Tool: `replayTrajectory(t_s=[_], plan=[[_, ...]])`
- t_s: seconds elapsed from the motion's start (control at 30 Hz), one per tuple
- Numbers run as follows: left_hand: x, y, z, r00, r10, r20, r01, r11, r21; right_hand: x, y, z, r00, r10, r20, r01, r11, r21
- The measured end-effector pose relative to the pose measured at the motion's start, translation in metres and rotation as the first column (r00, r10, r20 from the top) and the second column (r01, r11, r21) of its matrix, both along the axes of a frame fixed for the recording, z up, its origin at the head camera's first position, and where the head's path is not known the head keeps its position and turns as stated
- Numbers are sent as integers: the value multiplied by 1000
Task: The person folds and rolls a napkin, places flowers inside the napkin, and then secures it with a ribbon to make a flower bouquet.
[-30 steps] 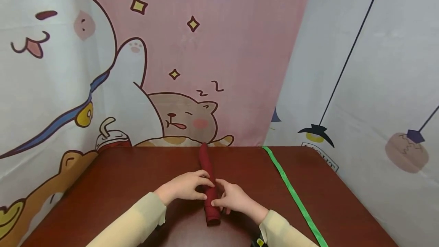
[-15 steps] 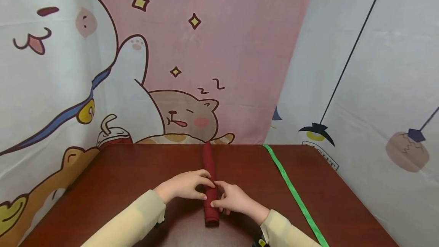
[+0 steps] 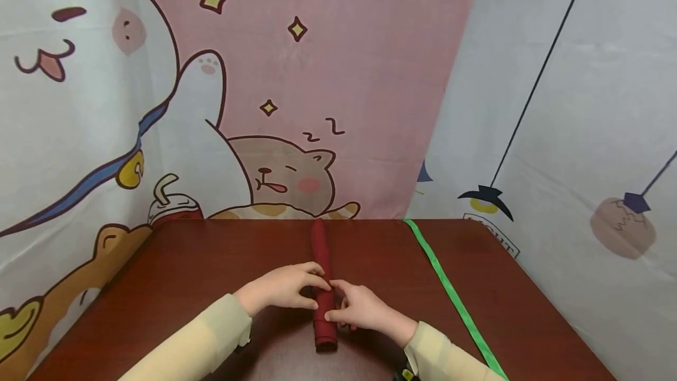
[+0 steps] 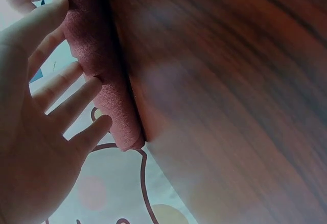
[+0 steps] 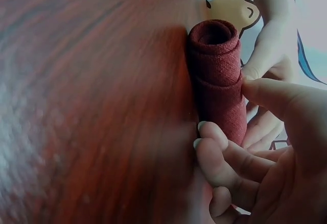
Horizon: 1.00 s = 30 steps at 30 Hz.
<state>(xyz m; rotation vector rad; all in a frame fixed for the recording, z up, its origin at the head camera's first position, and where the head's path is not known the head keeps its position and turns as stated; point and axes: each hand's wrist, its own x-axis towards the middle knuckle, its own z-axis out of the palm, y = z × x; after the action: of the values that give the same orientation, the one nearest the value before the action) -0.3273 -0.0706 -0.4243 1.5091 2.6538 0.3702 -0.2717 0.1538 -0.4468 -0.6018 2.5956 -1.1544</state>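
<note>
A dark red rolled cloth (image 3: 324, 304) lies lengthwise on the brown table, its near end a spiral of layers in the right wrist view. From the left, my left hand (image 3: 282, 287) rests on the roll; in the left wrist view its thumb and fairly straight, spread fingers (image 4: 69, 101) touch the fabric. On the other side, my right hand (image 3: 365, 309) holds the roll near its front end. The right wrist view has this hand's thumb (image 5: 271, 92) on the upper layer and its curled fingers low against the side, near the tabletop.
A green ribbon (image 3: 449, 290) runs along the right part of the brown table (image 3: 211, 263), from the back edge toward the front. Behind hangs a pink and white cloth backdrop (image 3: 370, 75) with cartoon animals.
The view has shifted slightly. Both hands stay at the same places on the rolled cloth, and the roll looks almost unchanged.
</note>
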Motion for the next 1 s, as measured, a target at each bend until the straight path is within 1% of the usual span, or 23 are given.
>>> replayTrajectory(t_s=[0.13,0.27,0.33,0.4,0.5,0.63,0.73,0.87,1.0], plan=[[-1,0,0,1000,4,-7,-5,1000,-7,-3,7,2,999,-6,-52,7,1000,15],[0,0,2,1000,11,-20,-11,1000,-24,-11,24,9,988,-39,-152,48,997,52],[1,1,5,999,13,-31,-14,999,-32,-18,35,13,975,-77,-209,95,992,78],[2,1,7,999,13,-46,-14,999,-29,-27,49,19,961,-124,-249,152,984,93],[1,1,10,997,16,-71,-17,1000,-9,-45,75,27,935,-202,-292,242,964,108],[0,4,14,995,17,-96,-14,999,33,-71,117,36,901,-301,-312,347,932,102],[-3,5,15,996,29,-87,-23,997,67,-85,147,37,884,-364,-292,404,910,88],[-6,6,16,997,50,-61,-43,993,112,-94,177,31,867,-421,-267,455,887,78],[-9,8,15,998,54,-38,-48,988,150,-96,196,21,832,-505,-231,533,842,81]])
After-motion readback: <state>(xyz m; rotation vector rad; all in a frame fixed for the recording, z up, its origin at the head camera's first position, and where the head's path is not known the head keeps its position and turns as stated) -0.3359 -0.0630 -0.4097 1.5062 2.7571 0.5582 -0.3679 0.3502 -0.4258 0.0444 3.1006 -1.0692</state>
